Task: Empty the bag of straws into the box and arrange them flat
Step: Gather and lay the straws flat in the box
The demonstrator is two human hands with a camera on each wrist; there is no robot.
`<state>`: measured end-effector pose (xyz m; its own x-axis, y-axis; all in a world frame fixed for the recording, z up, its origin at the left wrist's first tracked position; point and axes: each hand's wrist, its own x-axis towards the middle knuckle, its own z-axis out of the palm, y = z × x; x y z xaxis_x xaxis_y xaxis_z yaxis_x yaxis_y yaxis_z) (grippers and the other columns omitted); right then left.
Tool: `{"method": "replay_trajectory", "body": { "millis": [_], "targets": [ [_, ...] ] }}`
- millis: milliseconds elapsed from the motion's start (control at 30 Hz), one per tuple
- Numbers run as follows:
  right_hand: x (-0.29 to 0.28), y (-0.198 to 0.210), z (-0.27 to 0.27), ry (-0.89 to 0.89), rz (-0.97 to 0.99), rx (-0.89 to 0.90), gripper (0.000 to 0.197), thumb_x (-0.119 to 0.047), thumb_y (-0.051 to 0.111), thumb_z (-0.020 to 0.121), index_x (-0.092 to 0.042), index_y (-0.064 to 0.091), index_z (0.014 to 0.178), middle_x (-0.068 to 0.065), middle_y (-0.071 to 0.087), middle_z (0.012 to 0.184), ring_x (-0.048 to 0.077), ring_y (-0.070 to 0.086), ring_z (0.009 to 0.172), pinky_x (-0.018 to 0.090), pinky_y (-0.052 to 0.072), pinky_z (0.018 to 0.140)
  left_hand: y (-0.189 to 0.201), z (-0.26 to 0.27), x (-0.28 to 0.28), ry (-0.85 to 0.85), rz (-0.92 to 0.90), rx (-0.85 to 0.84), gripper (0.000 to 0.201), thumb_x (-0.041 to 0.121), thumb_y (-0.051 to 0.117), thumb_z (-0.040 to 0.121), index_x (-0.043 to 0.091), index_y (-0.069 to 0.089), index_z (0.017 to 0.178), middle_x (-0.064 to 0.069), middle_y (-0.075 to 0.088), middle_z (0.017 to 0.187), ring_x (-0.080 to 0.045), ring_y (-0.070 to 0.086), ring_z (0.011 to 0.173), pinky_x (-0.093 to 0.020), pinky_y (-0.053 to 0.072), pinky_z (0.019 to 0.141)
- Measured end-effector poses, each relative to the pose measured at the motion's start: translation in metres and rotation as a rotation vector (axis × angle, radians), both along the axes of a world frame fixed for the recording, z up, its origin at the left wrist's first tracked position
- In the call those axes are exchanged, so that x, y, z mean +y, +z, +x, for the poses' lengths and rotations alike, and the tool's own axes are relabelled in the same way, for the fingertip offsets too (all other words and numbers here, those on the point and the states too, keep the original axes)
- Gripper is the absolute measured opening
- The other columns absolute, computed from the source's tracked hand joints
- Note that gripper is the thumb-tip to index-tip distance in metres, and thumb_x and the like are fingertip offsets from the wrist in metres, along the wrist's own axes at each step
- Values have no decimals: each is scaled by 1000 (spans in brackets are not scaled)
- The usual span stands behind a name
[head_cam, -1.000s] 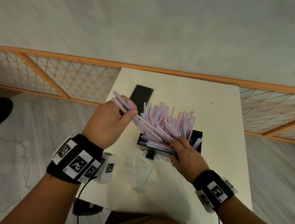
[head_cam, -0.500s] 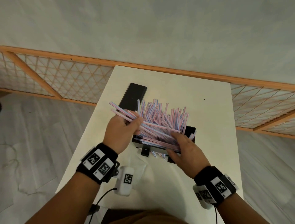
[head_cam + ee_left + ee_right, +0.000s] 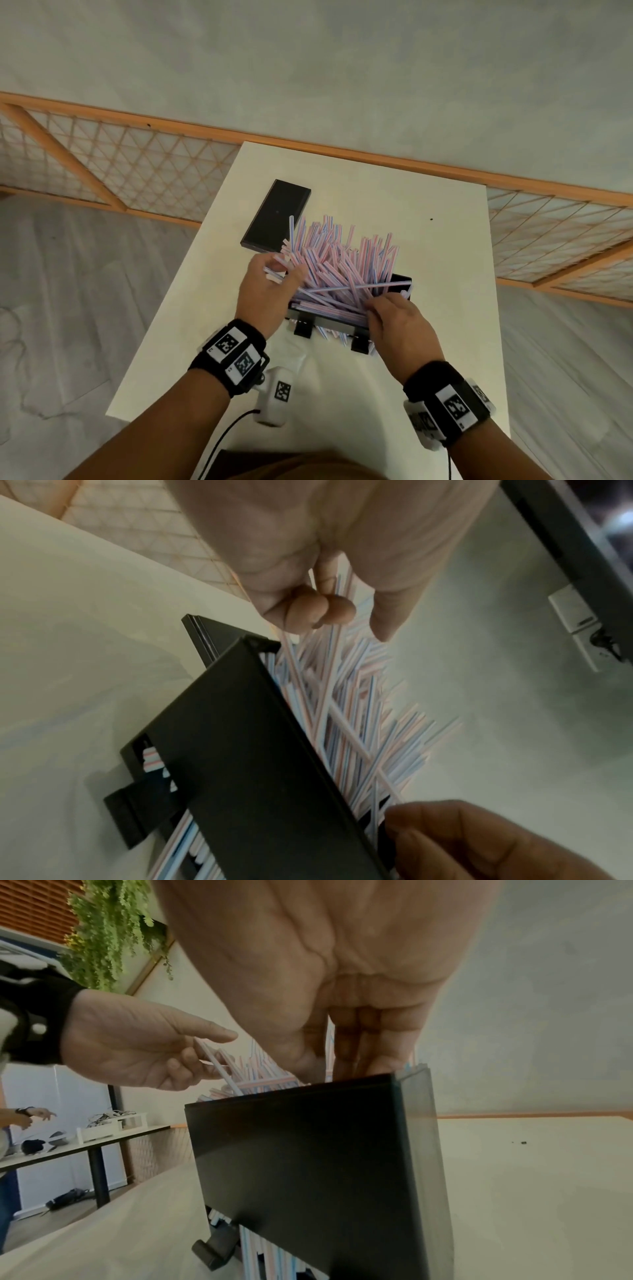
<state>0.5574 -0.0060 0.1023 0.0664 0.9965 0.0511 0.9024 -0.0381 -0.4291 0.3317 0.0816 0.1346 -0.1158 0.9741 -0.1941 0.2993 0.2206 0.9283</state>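
a: where are the straws [image 3: 342,267]?

b: heaped in the black box [image 3: 400,279] on the table [image 3: 445,325], most leaning up, some poking out below. my left hand [image 3: 270,291] pinches a few; my right hand [image 3: 400,322], fingers bent, digs into the pile

a: how do they handle?

b: light, slippery, springy i'd say. grip mid-length. the lid [image 3: 277,214] and empty bag [image 3: 298,356] lie close by
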Motion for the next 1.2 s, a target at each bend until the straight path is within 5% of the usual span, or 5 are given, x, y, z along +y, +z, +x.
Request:
{"method": "replay_trajectory", "body": {
  "millis": [100,233,400,667,1200],
  "targets": [
    [0,13,-1,-56,136,60,9,-17,63,94,-18,65,103,0,58,104,27,60,89,38,54,67,0,-14,10,62,31,-33,24,42,72,92,26,62,107,10,66,101,-13,64,79,-28,52,72],
    [1,27,15,-311,237,216,46,-18,73,87,-19,54,129,1,48,125,22,61,88,34,54,71,-1,-26,19,50,49,5,13,37,63,100,25,65,104,7,67,99,-5,59,59,-30,51,68],
    [8,18,47,-453,-111,319,79,-46,80,81,-18,43,145,8,44,133,27,64,90,32,48,81,-5,-21,20,-126,116,174,16,35,56,104,23,65,99,8,66,87,-9,60,71,-19,43,65],
    [20,7,37,-201,-142,159,31,-34,71,88,-22,62,115,0,56,100,15,53,80,30,45,72,-28,2,11,-269,110,403,23,37,50,105,17,46,94,-1,46,102,-13,55,75,-22,43,62],
    [29,22,23,114,-131,-6,9,-15,53,98,-24,53,96,-5,55,92,23,52,77,41,48,63,-41,-7,6,-290,109,452,25,37,64,98,21,45,100,0,42,109,-18,61,73,-41,59,70]
  ]
}}
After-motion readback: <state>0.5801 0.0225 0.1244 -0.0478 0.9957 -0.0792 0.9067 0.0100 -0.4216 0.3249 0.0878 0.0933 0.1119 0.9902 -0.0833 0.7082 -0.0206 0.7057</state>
